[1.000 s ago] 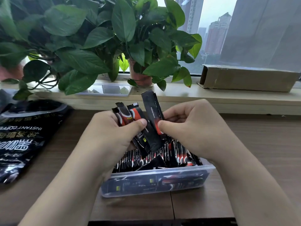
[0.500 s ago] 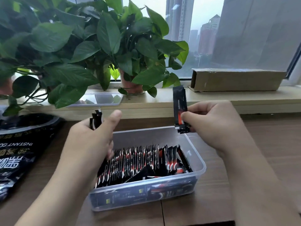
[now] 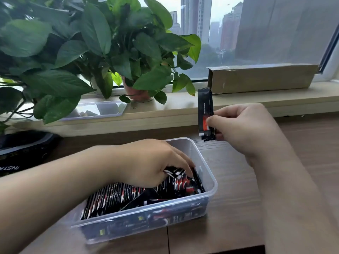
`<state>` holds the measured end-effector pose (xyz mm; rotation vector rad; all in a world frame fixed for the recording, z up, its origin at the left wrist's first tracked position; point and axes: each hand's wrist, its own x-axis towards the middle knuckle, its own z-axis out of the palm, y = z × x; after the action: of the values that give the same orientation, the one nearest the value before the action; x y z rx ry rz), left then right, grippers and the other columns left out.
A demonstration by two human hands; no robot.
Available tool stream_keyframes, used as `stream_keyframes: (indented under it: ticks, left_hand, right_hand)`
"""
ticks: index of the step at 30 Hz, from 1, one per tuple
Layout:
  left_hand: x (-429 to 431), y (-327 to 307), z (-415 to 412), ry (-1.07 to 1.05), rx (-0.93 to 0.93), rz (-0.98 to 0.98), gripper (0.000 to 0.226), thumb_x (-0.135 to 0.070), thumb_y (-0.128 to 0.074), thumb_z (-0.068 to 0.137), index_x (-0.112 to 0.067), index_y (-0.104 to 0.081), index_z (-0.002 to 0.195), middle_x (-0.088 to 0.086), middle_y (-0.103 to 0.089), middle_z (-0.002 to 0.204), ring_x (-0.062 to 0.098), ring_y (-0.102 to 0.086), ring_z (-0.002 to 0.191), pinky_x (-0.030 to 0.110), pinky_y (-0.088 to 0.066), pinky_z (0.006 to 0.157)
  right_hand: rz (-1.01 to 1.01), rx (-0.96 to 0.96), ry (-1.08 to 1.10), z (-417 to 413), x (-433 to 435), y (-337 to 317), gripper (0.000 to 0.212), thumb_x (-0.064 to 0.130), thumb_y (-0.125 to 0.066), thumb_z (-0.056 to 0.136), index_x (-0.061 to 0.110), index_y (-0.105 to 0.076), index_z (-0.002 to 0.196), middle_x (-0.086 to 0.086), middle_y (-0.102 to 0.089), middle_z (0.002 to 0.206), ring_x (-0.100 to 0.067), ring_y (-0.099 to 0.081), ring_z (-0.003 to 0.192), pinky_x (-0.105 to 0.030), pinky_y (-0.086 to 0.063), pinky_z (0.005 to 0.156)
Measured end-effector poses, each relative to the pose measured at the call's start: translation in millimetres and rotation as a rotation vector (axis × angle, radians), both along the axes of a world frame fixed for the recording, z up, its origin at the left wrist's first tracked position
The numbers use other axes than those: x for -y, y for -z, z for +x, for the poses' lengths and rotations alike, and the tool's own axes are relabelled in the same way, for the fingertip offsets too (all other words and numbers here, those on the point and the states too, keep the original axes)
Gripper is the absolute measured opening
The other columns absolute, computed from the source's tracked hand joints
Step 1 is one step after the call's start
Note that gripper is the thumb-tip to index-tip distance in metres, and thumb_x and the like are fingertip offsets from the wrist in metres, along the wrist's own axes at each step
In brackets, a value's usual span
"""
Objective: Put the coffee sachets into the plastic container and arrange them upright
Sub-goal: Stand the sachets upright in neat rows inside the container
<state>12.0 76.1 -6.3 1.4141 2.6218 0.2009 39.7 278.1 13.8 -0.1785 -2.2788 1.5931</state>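
A clear plastic container (image 3: 207, 162) stands on the wooden table, holding a row of black-and-red coffee sachets (image 3: 117, 196) on edge, with more lying flat along its front wall. My left hand (image 3: 152, 162) reaches down into the right part of the container, its fingers gripping a few sachets (image 3: 178, 176) at the end of the row. My right hand (image 3: 244, 129) is above the table to the right of the container and pinches one black sachet (image 3: 205, 107) held upright.
A black instant-coffee bag (image 3: 23, 153) lies at the left table edge. On the window sill sit leafy potted plants (image 3: 102, 52), a clear lid (image 3: 99, 109) and a long cardboard box (image 3: 262, 77). Bare wooden table (image 3: 238, 189) lies right of the container.
My left hand dropped from above the container down into its right end with its sachets. My right hand with the single sachet drifted right, away from the left hand.
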Motion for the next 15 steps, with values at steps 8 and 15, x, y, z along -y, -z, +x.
stream_keyframes:
  ticks: [8,15]
  left_hand:
    - [14,5,-11,-0.002,-0.035,-0.130,0.057,0.002,-0.046,0.069,-0.028,-0.069,0.112,-0.019,-0.053,0.137,0.001,-0.052,0.112,-0.001,-0.030,0.076]
    - [27,12,0,-0.090,0.060,-0.080,0.056,-0.010,-0.041,0.070,-0.034,-0.066,0.114,-0.022,-0.061,0.126,0.004,-0.055,0.119,0.034,-0.046,0.098]
  right_hand:
    - [0.028,0.023,-0.020,0,2,1,0.011,0.012,-0.075,0.074,0.021,-0.075,0.068,-0.017,-0.074,0.075,-0.040,-0.071,0.078,-0.058,-0.059,0.071]
    - [0.209,0.090,-0.069,8,7,-8,0.006,0.019,-0.075,0.071,0.018,-0.077,0.066,-0.007,-0.075,0.071,-0.030,-0.073,0.075,-0.038,-0.060,0.065]
